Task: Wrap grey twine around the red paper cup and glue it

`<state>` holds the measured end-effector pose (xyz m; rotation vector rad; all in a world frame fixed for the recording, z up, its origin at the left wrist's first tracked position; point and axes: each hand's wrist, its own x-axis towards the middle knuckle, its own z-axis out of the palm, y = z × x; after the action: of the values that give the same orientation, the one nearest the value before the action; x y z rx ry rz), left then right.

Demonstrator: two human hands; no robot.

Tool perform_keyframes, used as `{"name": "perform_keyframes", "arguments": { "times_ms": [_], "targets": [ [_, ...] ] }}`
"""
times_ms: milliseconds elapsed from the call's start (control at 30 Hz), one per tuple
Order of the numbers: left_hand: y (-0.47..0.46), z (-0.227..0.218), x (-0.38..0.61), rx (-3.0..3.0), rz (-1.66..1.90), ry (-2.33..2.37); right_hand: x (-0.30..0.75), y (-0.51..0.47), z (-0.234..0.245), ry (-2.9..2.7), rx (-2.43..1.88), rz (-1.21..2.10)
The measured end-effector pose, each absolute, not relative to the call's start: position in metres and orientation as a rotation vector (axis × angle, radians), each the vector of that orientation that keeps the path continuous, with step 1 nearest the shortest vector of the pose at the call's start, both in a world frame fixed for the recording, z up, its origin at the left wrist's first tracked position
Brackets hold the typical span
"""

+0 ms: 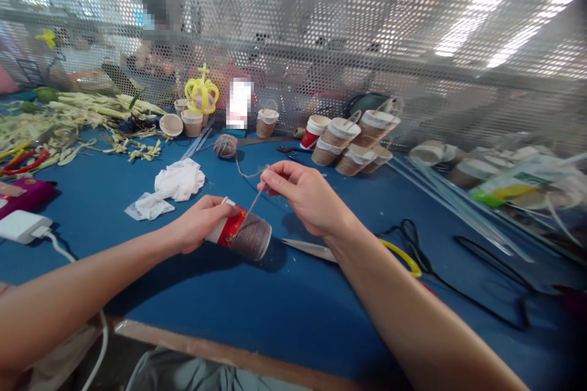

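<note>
My left hand (204, 220) is wrapped round a red and white paper cup (233, 227), tilted on its side above the table. Grey-brown yarn (253, 238) is wound round the end of the cup that points right. In a pinch, my right hand (296, 192) holds the yarn strand taut, up and to the right of the cup. From there the strand runs back to a small yarn ball (225, 146). Under my right wrist lies a pair of scissors (312, 249) with a yellow and red handle, its blades pointing left.
Several yarn-wrapped cups (337, 140) are stacked at the back right. A crumpled white plastic bag (180, 180) lies left of centre. Plant trimmings (82, 113), a yellow crown (202, 96) and a lit phone (239, 104) are near the mesh screen (293, 24). Clear rods (458, 208) and a black cord (481, 311) lie right.
</note>
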<state>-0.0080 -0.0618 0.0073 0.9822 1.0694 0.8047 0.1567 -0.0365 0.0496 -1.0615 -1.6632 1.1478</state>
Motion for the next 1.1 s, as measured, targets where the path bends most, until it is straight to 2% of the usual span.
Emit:
{"name": "perform_keyframes", "arguments": {
  "times_ms": [1100],
  "targets": [
    [-0.073,0.010,-0.014,1.349,0.854,0.928,0.154,-0.034,0.035,-1.796,-1.249,1.160]
  ]
}}
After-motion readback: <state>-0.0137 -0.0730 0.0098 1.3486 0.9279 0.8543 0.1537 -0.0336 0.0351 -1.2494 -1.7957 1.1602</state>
